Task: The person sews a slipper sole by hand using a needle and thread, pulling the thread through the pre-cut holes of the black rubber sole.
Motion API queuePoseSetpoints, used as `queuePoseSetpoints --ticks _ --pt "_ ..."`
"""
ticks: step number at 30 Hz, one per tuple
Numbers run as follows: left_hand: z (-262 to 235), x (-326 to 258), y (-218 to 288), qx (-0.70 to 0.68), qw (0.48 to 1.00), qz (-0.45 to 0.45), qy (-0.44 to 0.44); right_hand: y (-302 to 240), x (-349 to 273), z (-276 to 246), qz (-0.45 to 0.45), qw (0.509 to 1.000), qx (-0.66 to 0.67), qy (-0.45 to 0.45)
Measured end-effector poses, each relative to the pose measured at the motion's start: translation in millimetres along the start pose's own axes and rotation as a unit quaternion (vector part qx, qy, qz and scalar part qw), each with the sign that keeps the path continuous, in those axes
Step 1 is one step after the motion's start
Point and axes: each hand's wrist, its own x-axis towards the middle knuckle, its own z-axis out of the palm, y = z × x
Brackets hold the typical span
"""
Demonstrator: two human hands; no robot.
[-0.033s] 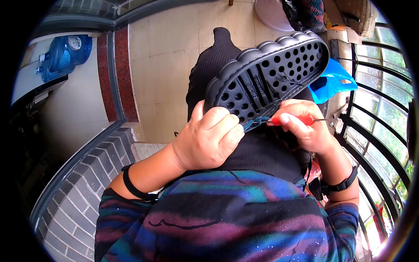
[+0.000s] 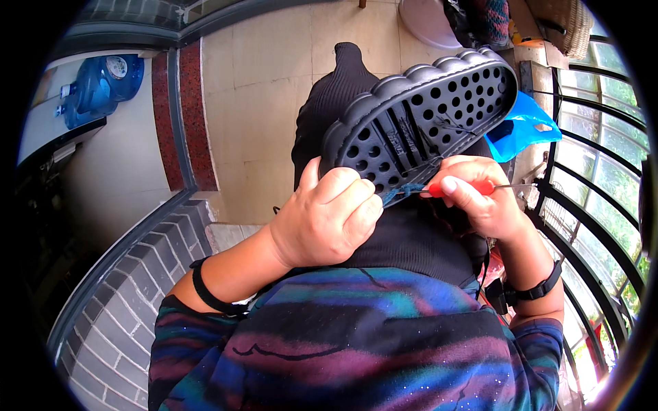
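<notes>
Beige floor tiles below us. Black perforated rubber shoe sole (image 2: 421, 113) tilts bottom-up over our lap, left hand (image 2: 325, 216) clamped on its heel to steady it; right hand (image 2: 480, 198) closed around red-handled awl (image 2: 460, 188), drawing blue thread (image 2: 401, 192). Blue plastic bag (image 2: 524, 127) behind.

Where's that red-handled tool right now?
The red tool is in the right hand, right of centre, just under the black sole the left hand grips.

Count, head view: one black shoe sole (image 2: 418, 116); one red-handled tool (image 2: 460, 187); one blue cord (image 2: 399, 194); two hands, left (image 2: 327, 218) and right (image 2: 480, 198); one blue plastic bag (image 2: 524, 127); one blue water jug (image 2: 103, 85); two black wristbands (image 2: 208, 291).
</notes>
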Motion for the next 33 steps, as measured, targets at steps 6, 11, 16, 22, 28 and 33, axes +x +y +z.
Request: queuePoseSetpoints --ticks 6,11,16,22,28,33 --pt "-2 0 -1 -0.001 1.0 -0.004 -0.008 -4 -1 -2 0.074 0.995 0.066 -0.017" --pt "2 -5 -2 0.003 1.0 -0.006 -0.015 -5 -2 -2 0.099 0.991 0.085 -0.021" --pt "0 -2 -1 0.007 1.0 -0.004 -0.02 -6 -1 0 0.155 0.981 0.116 -0.023" --pt "1 -5 0 0.009 0.999 -0.004 -0.047 -26 12 -5 0.256 0.959 0.112 -0.041" --pt "-1 -6 0 0.041 0.996 0.017 -0.078 -37 17 6 0.293 0.956 0.011 -0.025" --pt "-6 -1 1 0.059 0.994 0.037 -0.087 -27 10 21 0.053 0.994 -0.1 -0.007"
